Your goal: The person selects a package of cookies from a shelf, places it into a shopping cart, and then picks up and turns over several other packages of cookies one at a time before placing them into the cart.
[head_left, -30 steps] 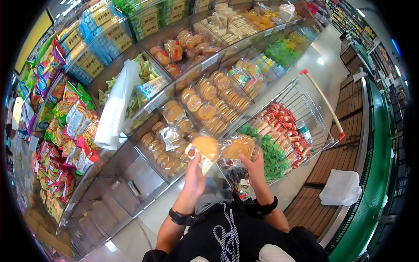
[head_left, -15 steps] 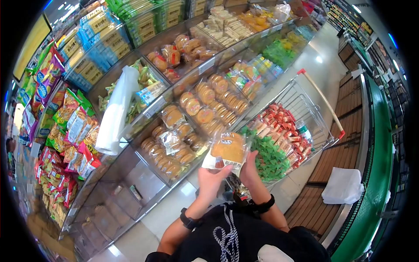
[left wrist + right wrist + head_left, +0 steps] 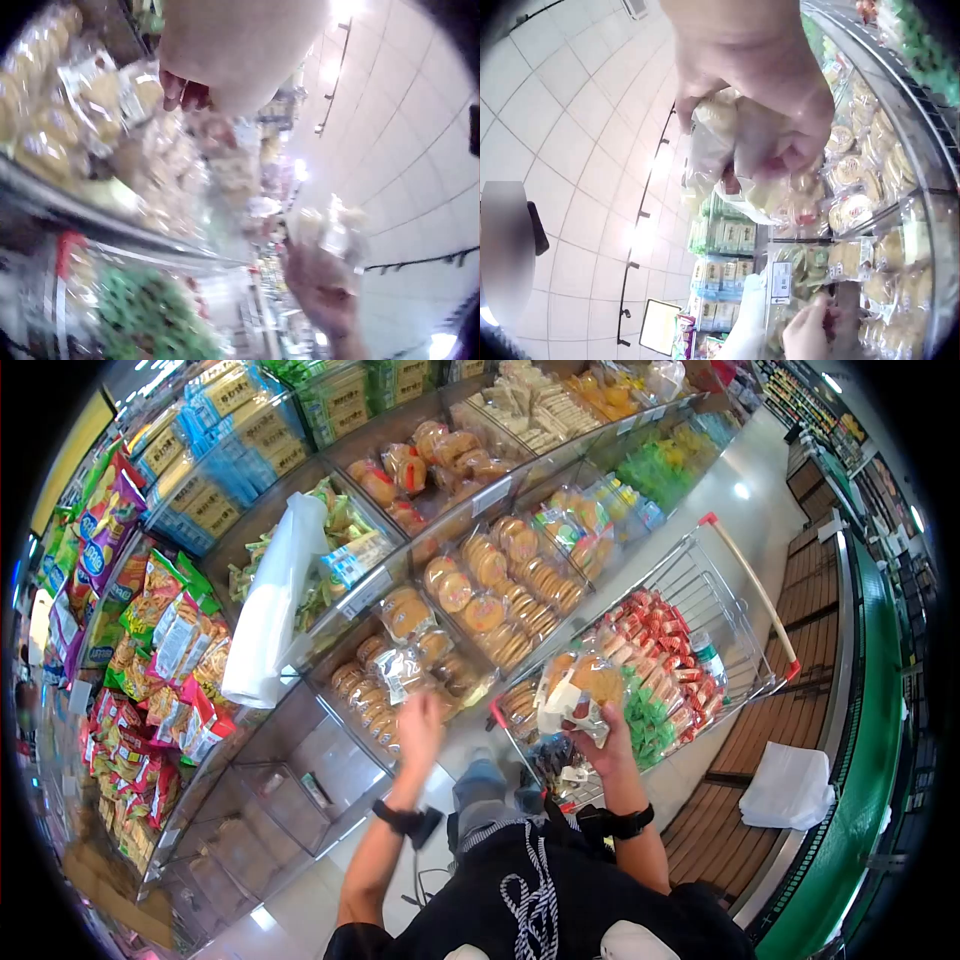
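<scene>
My right hand (image 3: 608, 745) grips clear-wrapped round buns (image 3: 597, 678) with white labels, held up over the near end of the shopping cart. Two tan rounds show side by side there. In the right wrist view its fingers curl round the crinkled wrappers (image 3: 712, 139). My left hand (image 3: 420, 732) is over the lower bin of wrapped buns (image 3: 365, 705), fingers loosely bent and nothing seen in them. The left wrist view shows its bent fingers (image 3: 184, 94) above packs of buns (image 3: 49, 135), blurred.
The shopping cart (image 3: 745, 595) at right holds green-wrapped and red-wrapped snacks (image 3: 655, 625). Clear-walled bins of round cookies (image 3: 485, 565) stand ahead. A roll of plastic bags (image 3: 275, 600) stands by the bins. Bagged snacks (image 3: 180, 635) are at left, a wooden-slat shelf (image 3: 740, 780) at right.
Both hands held buns a second ago and brought them together. The left hand has let go and moved left over the bin. The right hand now holds the buns, a little farther right.
</scene>
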`<state>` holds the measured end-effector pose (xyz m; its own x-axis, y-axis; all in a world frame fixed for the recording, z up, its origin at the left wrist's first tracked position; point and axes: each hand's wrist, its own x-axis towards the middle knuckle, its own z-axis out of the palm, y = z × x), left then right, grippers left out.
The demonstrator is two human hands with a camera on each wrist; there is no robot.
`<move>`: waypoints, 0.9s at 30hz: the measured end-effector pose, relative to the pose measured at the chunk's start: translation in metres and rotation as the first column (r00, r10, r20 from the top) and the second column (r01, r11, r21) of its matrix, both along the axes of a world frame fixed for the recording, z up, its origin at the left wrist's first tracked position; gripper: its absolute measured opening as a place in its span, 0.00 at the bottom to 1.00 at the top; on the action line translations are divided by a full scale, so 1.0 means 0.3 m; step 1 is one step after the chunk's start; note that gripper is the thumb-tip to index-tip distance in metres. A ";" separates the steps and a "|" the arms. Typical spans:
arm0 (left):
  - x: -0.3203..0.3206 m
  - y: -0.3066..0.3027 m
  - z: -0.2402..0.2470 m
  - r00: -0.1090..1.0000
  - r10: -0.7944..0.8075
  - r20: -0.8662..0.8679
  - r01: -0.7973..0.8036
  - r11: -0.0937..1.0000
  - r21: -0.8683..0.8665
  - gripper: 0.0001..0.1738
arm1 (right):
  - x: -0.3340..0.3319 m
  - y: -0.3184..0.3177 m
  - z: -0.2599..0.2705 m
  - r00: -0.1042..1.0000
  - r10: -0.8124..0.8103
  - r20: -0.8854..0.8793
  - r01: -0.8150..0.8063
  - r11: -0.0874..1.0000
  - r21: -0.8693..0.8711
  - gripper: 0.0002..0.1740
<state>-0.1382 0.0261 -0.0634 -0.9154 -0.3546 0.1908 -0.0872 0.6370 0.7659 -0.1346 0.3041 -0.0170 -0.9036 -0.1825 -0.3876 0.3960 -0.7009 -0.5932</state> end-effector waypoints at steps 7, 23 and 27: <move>-0.238 -0.277 -0.240 0.916 -0.021 0.401 0.263 0.787 -0.558 0.51 | 0.059 0.029 -0.006 0.996 -0.069 0.049 0.058 0.977 0.203 0.31; -0.056 -0.272 -0.021 0.885 -0.336 0.323 -0.040 0.637 0.770 0.20 | 0.050 -0.091 0.033 0.995 -0.056 -0.083 0.089 0.872 0.481 0.38; 0.080 -0.054 0.157 0.913 -0.408 -0.009 0.065 0.125 0.990 0.23 | 0.043 -0.131 0.018 0.990 -0.020 -0.139 0.099 0.803 0.588 0.42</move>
<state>-0.1141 0.0099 -0.0163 -0.9357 0.1563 -0.3164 -0.3464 -0.5776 0.7391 -0.1216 0.2647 -0.0114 -0.9514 0.1022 -0.2904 0.2635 -0.2174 -0.9398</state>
